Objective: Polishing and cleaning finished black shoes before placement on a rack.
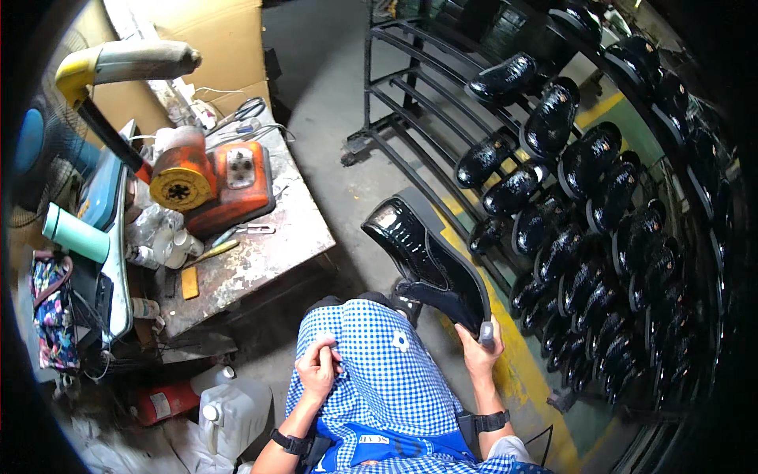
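Note:
In my right hand (479, 353), fingers wrap the near end of a glossy black shoe (438, 261), which is tilted up and away to the left over the floor. A small pale grey piece (487, 335) shows beside those fingers; whether it belongs to the shoe I cannot tell. Over my lap, my left hand (317, 368) is closed with its fingers curled in, and anything inside it is hidden. Beneath it lies a blue-and-white checked apron (379, 363) with a white flower patch.
A black metal rack (418, 142) full of glossy black shoes (588, 158) fills the right. On the left, a worn worktable (292, 229) bears an orange machine (237, 186), scissors (249, 110), a brush (217, 251) and small bottles. A white jug (237, 415) stands below.

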`<state>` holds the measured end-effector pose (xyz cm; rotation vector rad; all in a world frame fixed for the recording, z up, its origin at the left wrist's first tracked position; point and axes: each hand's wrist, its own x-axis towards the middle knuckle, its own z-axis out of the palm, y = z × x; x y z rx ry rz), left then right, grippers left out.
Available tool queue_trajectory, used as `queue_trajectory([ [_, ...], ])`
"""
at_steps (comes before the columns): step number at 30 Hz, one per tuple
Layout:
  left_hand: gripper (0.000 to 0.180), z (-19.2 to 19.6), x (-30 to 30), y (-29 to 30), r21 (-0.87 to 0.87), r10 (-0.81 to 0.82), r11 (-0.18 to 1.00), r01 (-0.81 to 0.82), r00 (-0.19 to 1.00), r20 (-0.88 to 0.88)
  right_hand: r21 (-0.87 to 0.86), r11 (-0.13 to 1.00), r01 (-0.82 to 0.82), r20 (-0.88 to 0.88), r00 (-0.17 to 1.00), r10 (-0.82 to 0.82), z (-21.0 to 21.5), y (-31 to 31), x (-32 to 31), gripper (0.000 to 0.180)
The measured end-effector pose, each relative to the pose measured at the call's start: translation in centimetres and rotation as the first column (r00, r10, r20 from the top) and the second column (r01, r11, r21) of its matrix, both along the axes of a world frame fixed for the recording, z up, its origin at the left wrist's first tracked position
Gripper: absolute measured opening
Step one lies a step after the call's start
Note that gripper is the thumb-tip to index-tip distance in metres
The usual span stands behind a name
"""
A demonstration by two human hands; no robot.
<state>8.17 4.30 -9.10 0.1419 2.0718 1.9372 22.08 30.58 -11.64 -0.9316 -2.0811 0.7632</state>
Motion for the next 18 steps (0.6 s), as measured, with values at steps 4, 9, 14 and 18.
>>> queue_trajectory([
  [4, 0.018, -0.3, -0.1, 0.2, -0.006, 0.000, 1.000, 0.000, 1.000, 0.008, -0.020, 0.997, 0.075, -0.090, 0.993, -0.077, -0.4, 0.5, -0.1, 0.062],
  [9, 0.018, 0.2, 0.0, 0.8, -0.045, 0.000, 0.999, -0.001, 1.000, -0.016, -0.683, 0.731, 0.020, -0.138, 0.978, -0.156, -4.2, 2.8, 2.9, 0.035],
  [14, 0.018, 0.0, -0.4, 1.2, -0.092, -0.013, 0.996, 0.012, 1.000, -0.009, -0.795, 0.564, 0.223, -0.084, 0.881, -0.466, -6.0, 1.9, 5.4, 0.030],
  [18, 0.019, 0.6, -1.3, 2.1, -0.048, 0.029, 0.999, -0.025, 0.996, 0.080, -0.560, 0.691, 0.458, 0.145, 0.875, -0.462, -4.9, 2.2, 7.1, 0.033],
])
